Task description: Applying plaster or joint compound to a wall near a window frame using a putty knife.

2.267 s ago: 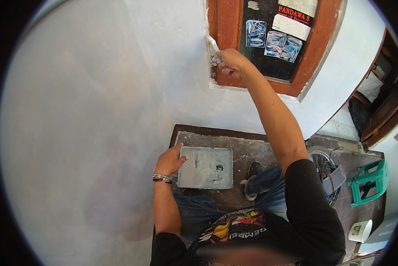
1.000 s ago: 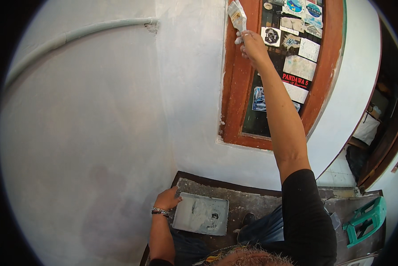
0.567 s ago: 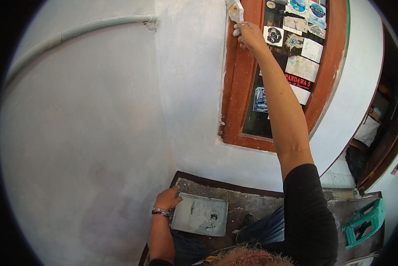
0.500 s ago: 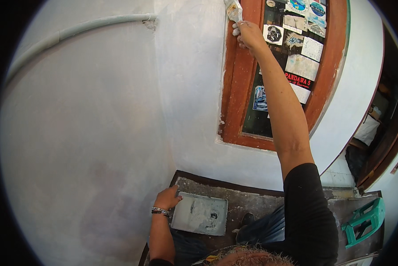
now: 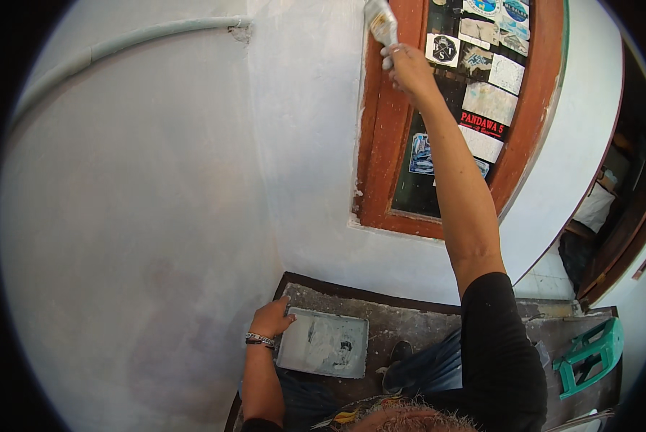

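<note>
High up, my right hand (image 5: 409, 70) grips a paintbrush (image 5: 381, 23) by its pale handle. The bristle end points up along the line where the white wall (image 5: 312, 108) meets the brown wooden window frame (image 5: 375, 173). Down low, my left hand (image 5: 272, 317) holds a grey paint tray (image 5: 321, 344) by its left edge, with the thumb over the rim. Whitish paint and a few dark patches cover the tray's inside. The fingers under the tray are hidden.
Stickers cover the window glass (image 5: 424, 194). A grey pipe (image 5: 121, 49) bends along the left wall. On the right stands a green plastic stool (image 5: 591, 356), below an open doorway (image 5: 611, 194). The floor (image 5: 388, 324) is dark and paint-spattered.
My right hand and the brush have come slightly lower along the window frame's left edge, showing more of the brush. My left hand still holds the tray.
</note>
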The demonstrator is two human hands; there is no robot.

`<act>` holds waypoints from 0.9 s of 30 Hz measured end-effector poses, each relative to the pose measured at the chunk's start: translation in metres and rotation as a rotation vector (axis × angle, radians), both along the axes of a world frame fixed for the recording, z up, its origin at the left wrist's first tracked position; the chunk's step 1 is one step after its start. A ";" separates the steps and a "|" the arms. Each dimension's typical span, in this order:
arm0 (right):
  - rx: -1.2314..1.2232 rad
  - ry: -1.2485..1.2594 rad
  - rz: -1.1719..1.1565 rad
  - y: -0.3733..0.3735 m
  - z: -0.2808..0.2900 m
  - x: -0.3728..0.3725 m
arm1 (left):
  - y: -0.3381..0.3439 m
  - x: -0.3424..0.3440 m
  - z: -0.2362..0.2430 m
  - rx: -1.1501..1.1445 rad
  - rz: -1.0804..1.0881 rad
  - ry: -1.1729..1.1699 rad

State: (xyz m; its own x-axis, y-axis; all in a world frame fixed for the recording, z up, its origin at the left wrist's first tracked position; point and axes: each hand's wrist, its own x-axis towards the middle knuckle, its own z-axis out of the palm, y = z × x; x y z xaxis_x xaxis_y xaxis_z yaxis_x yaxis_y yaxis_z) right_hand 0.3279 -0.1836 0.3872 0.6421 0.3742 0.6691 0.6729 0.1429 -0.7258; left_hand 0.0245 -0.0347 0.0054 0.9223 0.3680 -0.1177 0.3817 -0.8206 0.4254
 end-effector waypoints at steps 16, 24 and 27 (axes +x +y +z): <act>-0.211 -0.604 -0.529 0.007 0.034 0.011 | 0.004 0.003 -0.012 0.024 -0.030 -0.054; -0.064 -0.731 -0.699 0.001 0.039 0.011 | 0.003 0.005 -0.008 -0.008 -0.007 0.031; -0.082 -0.732 -0.707 0.012 0.035 0.015 | 0.003 0.005 -0.009 0.018 -0.049 -0.068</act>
